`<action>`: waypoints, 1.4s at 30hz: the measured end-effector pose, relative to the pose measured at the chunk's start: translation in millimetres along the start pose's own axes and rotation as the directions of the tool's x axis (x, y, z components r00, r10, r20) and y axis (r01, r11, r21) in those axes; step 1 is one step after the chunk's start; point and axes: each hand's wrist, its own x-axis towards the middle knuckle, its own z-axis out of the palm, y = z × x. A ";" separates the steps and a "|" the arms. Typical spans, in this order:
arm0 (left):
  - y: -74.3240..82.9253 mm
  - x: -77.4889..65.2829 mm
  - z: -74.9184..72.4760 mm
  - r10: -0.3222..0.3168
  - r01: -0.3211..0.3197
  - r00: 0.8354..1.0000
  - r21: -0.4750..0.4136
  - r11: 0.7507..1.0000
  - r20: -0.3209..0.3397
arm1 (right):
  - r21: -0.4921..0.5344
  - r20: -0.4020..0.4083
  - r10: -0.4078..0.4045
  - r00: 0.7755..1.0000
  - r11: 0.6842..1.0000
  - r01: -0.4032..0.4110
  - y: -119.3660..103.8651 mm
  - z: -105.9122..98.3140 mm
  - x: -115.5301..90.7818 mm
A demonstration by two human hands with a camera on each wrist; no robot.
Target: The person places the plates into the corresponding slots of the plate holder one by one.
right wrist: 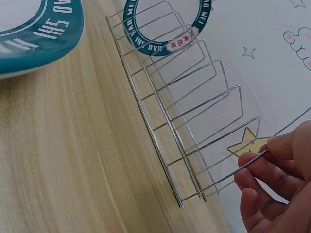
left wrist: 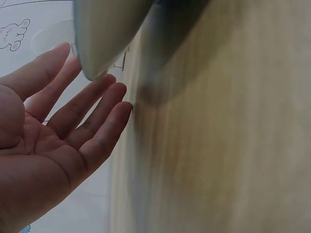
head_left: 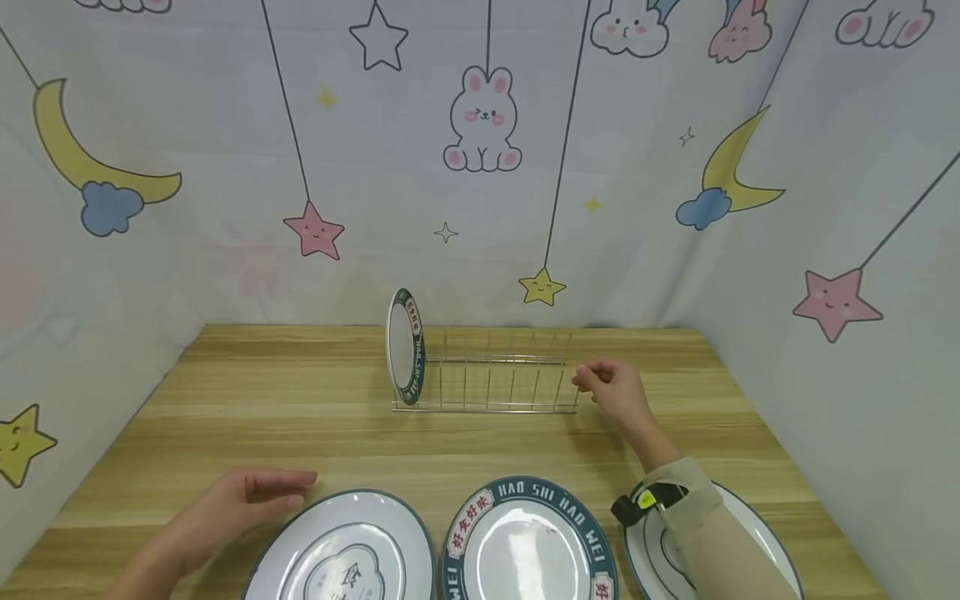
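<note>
A wire dish rack (head_left: 487, 407) stands on the wooden table, with one green-rimmed plate (head_left: 403, 350) upright in its left end. My right hand (head_left: 617, 393) is at the rack's right end; in the right wrist view its thumb and fingers pinch the last wire divider (right wrist: 252, 161). Near the front, my left hand (head_left: 228, 510) has its fingers extended beside an upside-down plate (head_left: 288, 546). From the left wrist, the relaxed fingers hold nothing, close to the plate's edge (left wrist: 92, 63).
Between my arms a face-up plate (head_left: 528, 492) with a lettered green rim lies at the front edge of view. Another upside-down plate (head_left: 765, 533) is partly hidden beneath my right forearm. A patterned white curtain (head_left: 420, 183) hangs behind the table (head_left: 285, 417).
</note>
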 end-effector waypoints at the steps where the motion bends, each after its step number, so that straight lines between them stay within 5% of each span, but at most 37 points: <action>1: -1.0 -0.2 0.6 0.001 -0.001 1.000 0.001 1.000 0.004 | -0.002 0.000 0.000 1.000 1.000 0.000 0.0 0.0 0.0; 25: -8.5 -2.4 7.8 -0.033 0.044 0.983 -0.061 0.997 0.178 | -0.002 0.005 -0.004 1.000 1.000 0.004 0.4 -0.4 0.2; 35: -5.5 -2.2 2.0 -0.084 0.078 0.987 0.046 0.996 0.137 | -0.004 0.001 -0.003 1.000 1.000 0.003 -1.4 -0.5 -0.8; 42: -8.6 -6.2 -1.0 -0.080 0.077 0.991 0.034 0.996 0.109 | 0.007 -0.001 0.001 1.000 1.000 -0.001 -1.5 0.7 -1.2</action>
